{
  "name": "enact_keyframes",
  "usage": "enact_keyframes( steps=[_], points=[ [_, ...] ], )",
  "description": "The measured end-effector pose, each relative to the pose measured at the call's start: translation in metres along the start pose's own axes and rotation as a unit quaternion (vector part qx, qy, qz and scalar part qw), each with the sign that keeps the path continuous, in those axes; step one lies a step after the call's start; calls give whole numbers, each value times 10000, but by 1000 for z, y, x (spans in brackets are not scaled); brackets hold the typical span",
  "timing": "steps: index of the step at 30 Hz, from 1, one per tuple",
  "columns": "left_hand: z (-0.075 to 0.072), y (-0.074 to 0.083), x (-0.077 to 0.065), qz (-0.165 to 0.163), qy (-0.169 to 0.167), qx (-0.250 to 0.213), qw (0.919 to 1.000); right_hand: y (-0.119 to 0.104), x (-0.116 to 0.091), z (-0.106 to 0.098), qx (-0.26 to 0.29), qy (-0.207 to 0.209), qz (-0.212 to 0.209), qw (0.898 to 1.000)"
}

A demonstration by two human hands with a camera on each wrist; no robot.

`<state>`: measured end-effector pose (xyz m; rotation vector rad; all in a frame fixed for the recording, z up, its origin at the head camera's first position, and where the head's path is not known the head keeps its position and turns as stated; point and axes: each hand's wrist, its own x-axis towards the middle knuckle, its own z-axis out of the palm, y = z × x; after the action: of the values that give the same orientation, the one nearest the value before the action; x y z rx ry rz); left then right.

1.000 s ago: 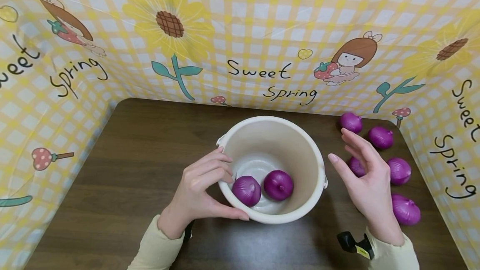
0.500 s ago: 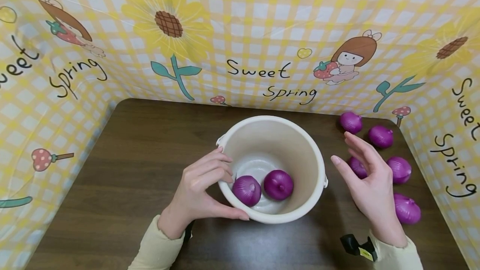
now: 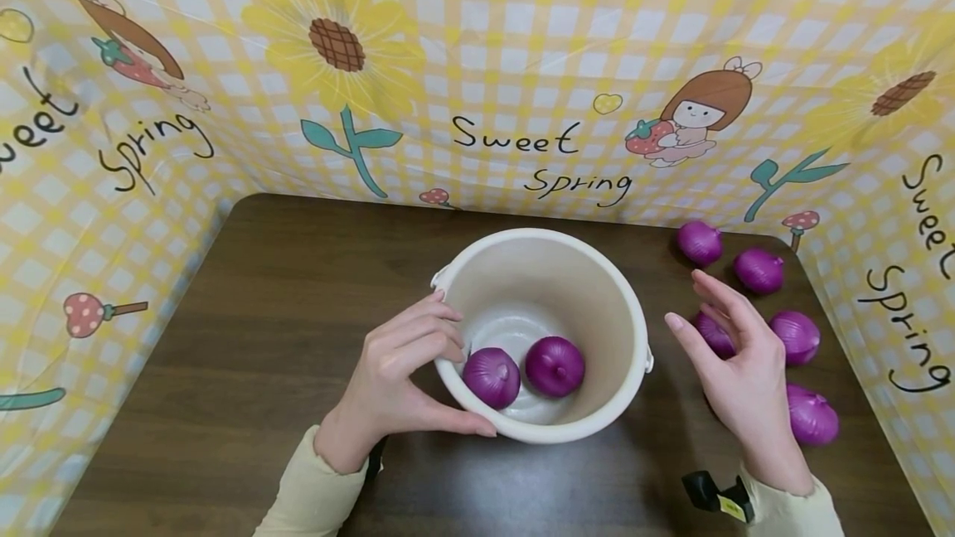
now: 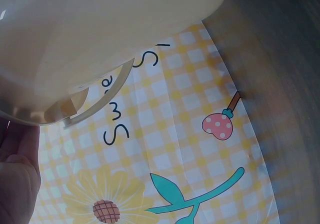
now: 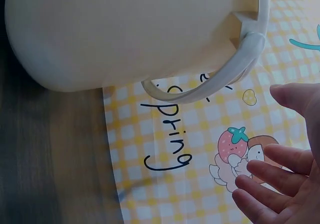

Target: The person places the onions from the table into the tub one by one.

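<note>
A cream plastic bucket [image 3: 552,288] stands on the table with two purple onions, one at the left [image 3: 491,378] and one nearer the middle [image 3: 555,366], lying on its floor. My left hand [image 3: 406,375] grips the bucket's left rim, fingers over the edge and thumb along the near side. To the right of the bucket, my right hand [image 3: 746,375] is held with fingers apart and nothing in it. It partly covers one onion [image 3: 712,335]. In the right wrist view, the bucket's handle [image 5: 210,86] hangs down its side, apart from that hand's fingertips [image 5: 241,181].
More purple onions lie along the table's right side: one at the back [image 3: 699,243], another beside it [image 3: 758,270], and others nearer [image 3: 794,337]. A yellow checked cloth [image 3: 507,40] walls in the back and sides of the dark wooden table [image 3: 298,288].
My right hand has drifted slightly right and toward me, away from the bucket. The left hand, bucket and onions stay put.
</note>
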<state>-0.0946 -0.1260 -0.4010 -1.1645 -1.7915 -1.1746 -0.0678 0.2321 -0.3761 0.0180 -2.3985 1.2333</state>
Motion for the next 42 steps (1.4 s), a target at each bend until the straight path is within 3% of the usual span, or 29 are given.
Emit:
enact_keyframes(
  steps=[42],
  points=[
    [0,0,0,-6,14,-11,10000,26,-9,-22,-773,94,853,9933]
  ],
)
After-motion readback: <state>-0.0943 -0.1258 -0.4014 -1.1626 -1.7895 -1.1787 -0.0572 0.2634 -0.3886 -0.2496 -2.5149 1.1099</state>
